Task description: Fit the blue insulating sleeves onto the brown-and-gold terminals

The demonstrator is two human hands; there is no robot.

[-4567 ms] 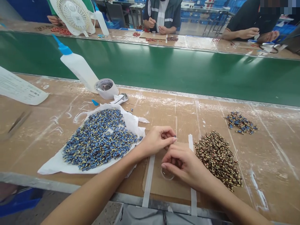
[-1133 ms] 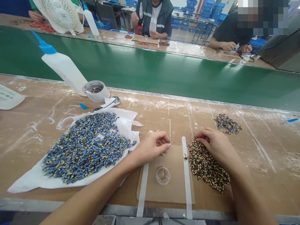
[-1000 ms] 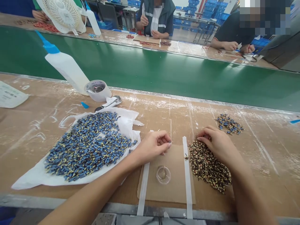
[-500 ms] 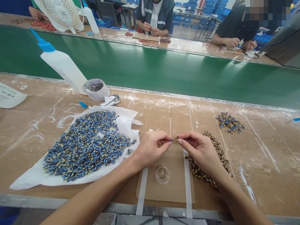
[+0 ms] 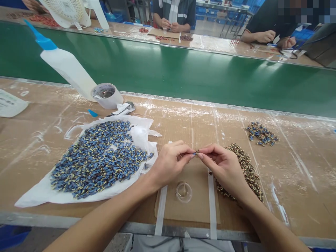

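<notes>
the left hand [image 5: 170, 162] and the right hand [image 5: 223, 166] both pinch narrowly one small piece [image 5: 196, 152] in the air over the cardboard pad [image 5: 196, 210], and i judge the work is far from done, since the mixed heap [image 5: 261, 133] is little while the blue pile [image 5: 97, 159] and the brown pile [image 5: 248, 171] are very big.

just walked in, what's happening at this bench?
A person pinches one small part between the fingertips of the left hand and right hand, over a cardboard pad that holds a clear dish. A blue pile lies on white paper to their left, a brown pile by the right hand. Other people work across the green belt.
</notes>
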